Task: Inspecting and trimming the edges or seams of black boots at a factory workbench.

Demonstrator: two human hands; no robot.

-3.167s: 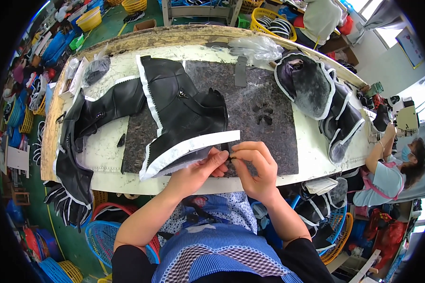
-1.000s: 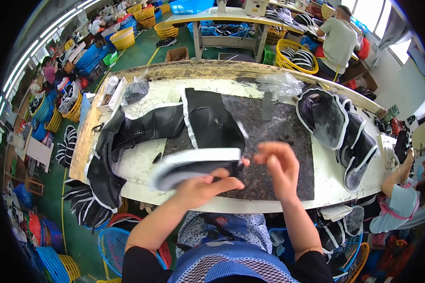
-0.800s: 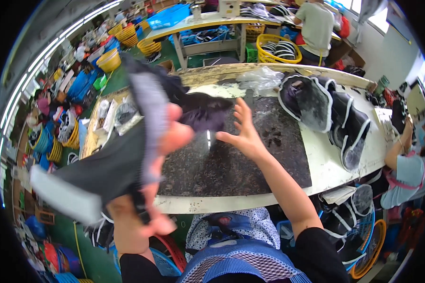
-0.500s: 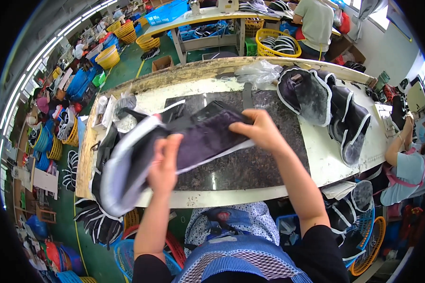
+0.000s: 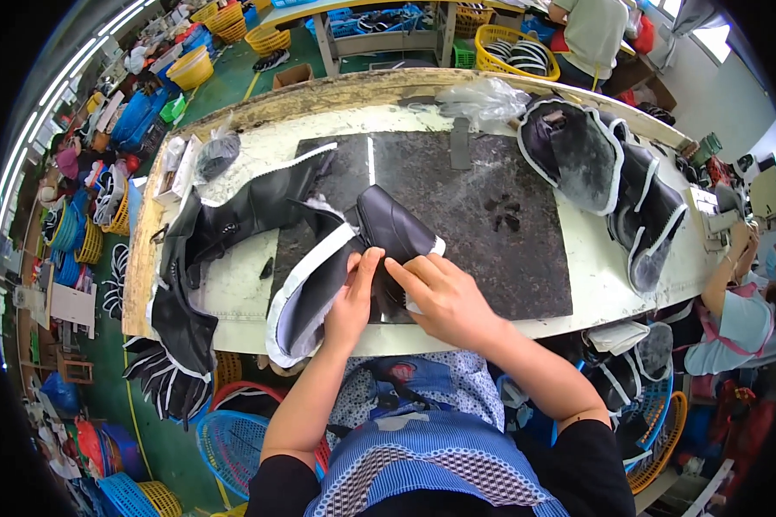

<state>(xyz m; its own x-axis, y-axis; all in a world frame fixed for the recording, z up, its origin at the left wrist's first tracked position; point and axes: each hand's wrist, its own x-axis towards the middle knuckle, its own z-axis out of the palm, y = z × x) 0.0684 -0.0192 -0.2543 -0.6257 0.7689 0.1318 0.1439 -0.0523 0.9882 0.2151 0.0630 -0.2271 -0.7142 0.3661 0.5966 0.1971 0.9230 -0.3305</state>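
A black boot upper with a pale lining and white edging lies over the front of the dark work mat. My left hand is closed on it beside the white-edged flap, thumb and fingers pinching the dark material. Close by on the right, my right hand grips the same upper, its fingertips bent over the edge near my left thumb. Part of the upper is hidden under my hands. To the left, a string of black uppers with white edges curves across the table and hangs over its front.
More black uppers lie at the table's right. Small dark scraps and a dark strip rest on the mat. A clear plastic bag sits by the wooden back rail. Baskets stand below; a co-worker sits at right.
The upper, earlier stretched out and blurred between my hands, is now lower on the mat and folded. My right hand has come down and left, close to my left hand. The view has shifted slightly.
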